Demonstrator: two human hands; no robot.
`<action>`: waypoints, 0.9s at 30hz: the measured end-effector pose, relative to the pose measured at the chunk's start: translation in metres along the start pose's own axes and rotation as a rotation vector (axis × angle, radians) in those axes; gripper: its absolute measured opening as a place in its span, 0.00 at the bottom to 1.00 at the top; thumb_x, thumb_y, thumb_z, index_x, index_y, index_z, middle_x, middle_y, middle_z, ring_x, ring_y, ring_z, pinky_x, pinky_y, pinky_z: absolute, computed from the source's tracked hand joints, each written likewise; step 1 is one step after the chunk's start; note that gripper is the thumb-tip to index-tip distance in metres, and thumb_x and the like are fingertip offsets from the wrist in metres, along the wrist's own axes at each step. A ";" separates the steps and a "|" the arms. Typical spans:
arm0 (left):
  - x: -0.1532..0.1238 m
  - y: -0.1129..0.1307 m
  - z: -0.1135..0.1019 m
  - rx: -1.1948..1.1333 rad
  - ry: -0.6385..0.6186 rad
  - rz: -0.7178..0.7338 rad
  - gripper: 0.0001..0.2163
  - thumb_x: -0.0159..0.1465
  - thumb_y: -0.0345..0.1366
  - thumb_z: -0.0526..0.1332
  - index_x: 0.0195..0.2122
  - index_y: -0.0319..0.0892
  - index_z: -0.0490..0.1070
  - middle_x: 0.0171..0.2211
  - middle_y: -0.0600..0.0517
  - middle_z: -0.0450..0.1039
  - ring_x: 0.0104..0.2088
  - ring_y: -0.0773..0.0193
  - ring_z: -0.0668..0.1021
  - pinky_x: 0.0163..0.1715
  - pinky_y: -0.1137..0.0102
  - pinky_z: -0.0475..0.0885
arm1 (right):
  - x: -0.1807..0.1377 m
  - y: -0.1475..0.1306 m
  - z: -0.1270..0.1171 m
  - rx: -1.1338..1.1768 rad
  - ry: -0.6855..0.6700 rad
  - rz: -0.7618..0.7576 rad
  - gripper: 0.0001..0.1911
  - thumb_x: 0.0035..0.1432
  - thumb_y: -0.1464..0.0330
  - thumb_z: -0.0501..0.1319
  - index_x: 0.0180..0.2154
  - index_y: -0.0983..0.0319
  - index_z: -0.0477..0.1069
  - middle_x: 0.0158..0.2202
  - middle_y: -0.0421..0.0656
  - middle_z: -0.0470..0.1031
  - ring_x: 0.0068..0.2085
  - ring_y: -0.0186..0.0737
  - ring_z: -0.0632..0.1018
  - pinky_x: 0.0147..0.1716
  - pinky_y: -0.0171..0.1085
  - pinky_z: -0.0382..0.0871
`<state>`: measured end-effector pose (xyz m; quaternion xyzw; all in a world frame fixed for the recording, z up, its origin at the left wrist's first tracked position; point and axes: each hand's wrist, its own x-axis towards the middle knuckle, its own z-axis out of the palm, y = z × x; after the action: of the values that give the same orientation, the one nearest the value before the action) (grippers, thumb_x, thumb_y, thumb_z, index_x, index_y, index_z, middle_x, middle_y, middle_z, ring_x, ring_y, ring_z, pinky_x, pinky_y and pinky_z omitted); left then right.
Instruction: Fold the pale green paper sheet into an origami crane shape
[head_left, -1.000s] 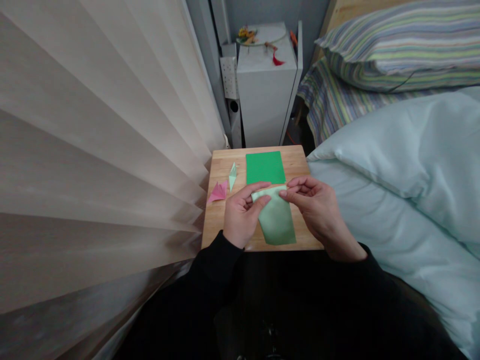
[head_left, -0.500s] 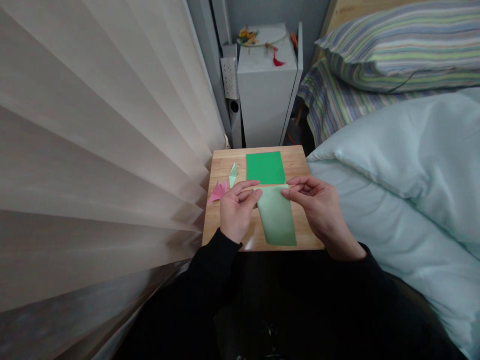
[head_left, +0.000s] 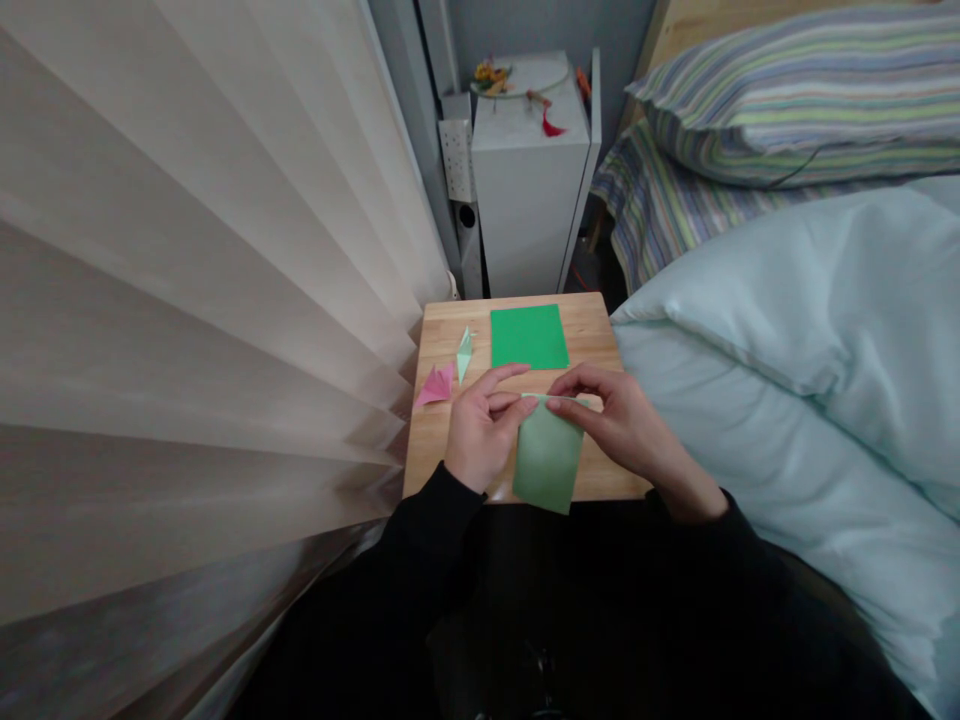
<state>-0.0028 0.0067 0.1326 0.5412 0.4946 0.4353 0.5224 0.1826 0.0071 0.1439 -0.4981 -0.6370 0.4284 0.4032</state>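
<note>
A light green sheet of paper [head_left: 548, 455] hangs from both my hands, its lower edge reaching past the front edge of the small wooden table [head_left: 457, 440]. My left hand [head_left: 485, 425] pinches its top edge near the left corner between thumb and fingers. Close beside it, my right hand [head_left: 611, 415] pinches the same edge toward the middle. Beyond the hands lies a bright green square of paper [head_left: 529, 337], flat on the table. Left of that are a folded pale green paper piece [head_left: 465, 353] and a folded pink paper piece [head_left: 436, 384].
A pleated pale curtain [head_left: 225, 300] borders the table's left side. On the right is a bed with a light blue quilt [head_left: 787, 330] and a striped pillow [head_left: 810, 95]. Behind the table stands a white cabinet [head_left: 529, 215] with a red tassel [head_left: 552, 122] on top.
Both hands have come closer together along the paper's top edge, the right one moving left. The light green sheet has shifted toward me and its lower edge now hangs past the table edge.
</note>
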 end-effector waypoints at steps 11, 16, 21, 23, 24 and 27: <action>-0.006 -0.011 0.002 0.274 -0.150 0.138 0.19 0.66 0.31 0.63 0.59 0.44 0.71 0.31 0.53 0.85 0.27 0.65 0.82 0.32 0.73 0.72 | -0.002 0.001 0.006 -0.098 -0.091 -0.088 0.07 0.63 0.65 0.65 0.31 0.58 0.73 0.30 0.40 0.76 0.35 0.41 0.76 0.37 0.40 0.68; -0.004 -0.012 0.002 0.317 -0.175 0.157 0.19 0.66 0.30 0.61 0.59 0.45 0.71 0.29 0.55 0.84 0.27 0.65 0.83 0.32 0.72 0.72 | -0.005 0.008 0.016 -0.234 -0.051 -0.125 0.07 0.64 0.71 0.59 0.31 0.58 0.67 0.30 0.41 0.73 0.32 0.40 0.72 0.33 0.40 0.62; 0.002 -0.012 0.002 0.253 -0.149 0.127 0.18 0.65 0.29 0.63 0.57 0.43 0.71 0.26 0.56 0.82 0.26 0.65 0.82 0.34 0.71 0.73 | -0.002 0.013 0.018 -0.242 0.077 -0.169 0.07 0.66 0.69 0.56 0.32 0.57 0.65 0.31 0.42 0.71 0.34 0.41 0.72 0.36 0.42 0.63; 0.004 -0.013 -0.002 0.213 -0.139 0.077 0.18 0.64 0.30 0.65 0.55 0.43 0.72 0.26 0.56 0.82 0.26 0.64 0.82 0.33 0.71 0.73 | -0.001 0.015 0.008 -0.207 0.162 -0.141 0.07 0.66 0.66 0.57 0.33 0.57 0.66 0.31 0.42 0.71 0.34 0.42 0.72 0.36 0.43 0.64; 0.006 -0.013 -0.005 0.199 -0.133 0.055 0.17 0.63 0.30 0.66 0.54 0.43 0.72 0.26 0.55 0.82 0.26 0.63 0.82 0.33 0.70 0.73 | -0.001 0.017 -0.001 -0.188 0.221 -0.128 0.08 0.67 0.65 0.58 0.33 0.57 0.66 0.32 0.42 0.71 0.35 0.43 0.72 0.37 0.43 0.64; 0.012 -0.015 -0.023 0.151 -0.095 0.018 0.16 0.61 0.31 0.69 0.50 0.42 0.74 0.27 0.52 0.83 0.31 0.60 0.84 0.37 0.67 0.76 | 0.000 0.025 -0.031 -0.092 0.404 -0.052 0.11 0.67 0.58 0.61 0.33 0.56 0.68 0.29 0.41 0.70 0.32 0.42 0.69 0.33 0.42 0.62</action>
<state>-0.0248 0.0212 0.1190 0.6035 0.4959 0.3755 0.4988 0.2188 0.0146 0.1299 -0.5753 -0.5748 0.2798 0.5102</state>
